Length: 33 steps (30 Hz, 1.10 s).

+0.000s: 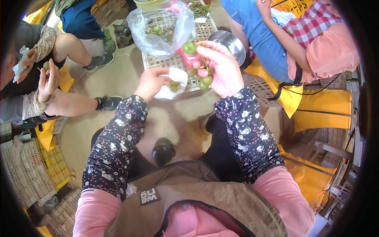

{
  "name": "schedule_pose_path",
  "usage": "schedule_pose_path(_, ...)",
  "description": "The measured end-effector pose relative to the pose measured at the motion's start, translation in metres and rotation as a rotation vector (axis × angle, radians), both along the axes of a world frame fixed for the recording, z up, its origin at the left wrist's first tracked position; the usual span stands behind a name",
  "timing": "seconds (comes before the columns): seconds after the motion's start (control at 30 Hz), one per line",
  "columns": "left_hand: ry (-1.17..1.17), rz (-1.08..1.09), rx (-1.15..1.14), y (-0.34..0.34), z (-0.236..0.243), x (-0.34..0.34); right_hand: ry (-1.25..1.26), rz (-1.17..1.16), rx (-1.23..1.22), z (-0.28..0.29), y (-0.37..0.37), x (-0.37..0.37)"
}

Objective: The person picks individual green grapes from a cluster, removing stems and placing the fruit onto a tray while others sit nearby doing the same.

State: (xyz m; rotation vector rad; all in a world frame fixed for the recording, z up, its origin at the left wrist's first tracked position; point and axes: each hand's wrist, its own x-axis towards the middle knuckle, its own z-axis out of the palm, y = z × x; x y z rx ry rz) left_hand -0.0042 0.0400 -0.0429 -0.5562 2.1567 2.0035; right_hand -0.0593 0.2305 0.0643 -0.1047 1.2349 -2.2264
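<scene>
A small bunch of green and pinkish grapes hangs from my right hand, whose fingers are closed on its stem. Over the edge of a pale lattice crate, my left hand pinches a white tissue. A scrap of green stem shows against the tissue. Behind my hands, a clear plastic bag with loose grapes inside lies on the crate. A pink-red packet sits beside the bunch, partly hidden by it.
A metal bowl stands right of the crate, near a person in jeans. At left, another person's hand holds a grape. A dark jar stands left of the bag. Yellow cloths and stacked crates flank me.
</scene>
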Motion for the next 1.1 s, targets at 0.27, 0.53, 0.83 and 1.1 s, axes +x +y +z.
schedule_pose_path(0.27,0.119,-0.035,-0.356,-0.005,-0.003,0.002,-0.016,0.025,0.012,-0.004,-0.004,-0.001)
schedule_pose_path(0.53,0.272,-0.009,-0.666,0.002,0.003,0.005,-0.016,0.032,0.000,-0.001,-0.004,0.000)
schedule_pose_path(0.83,0.283,-0.085,-0.691,0.004,0.005,0.004,-0.036,0.026,-0.020,-0.001,-0.001,-0.002)
schedule_pose_path(1.1,0.299,0.047,-0.207,0.009,0.041,0.007,0.022,0.054,0.093,-0.006,-0.003,0.000)
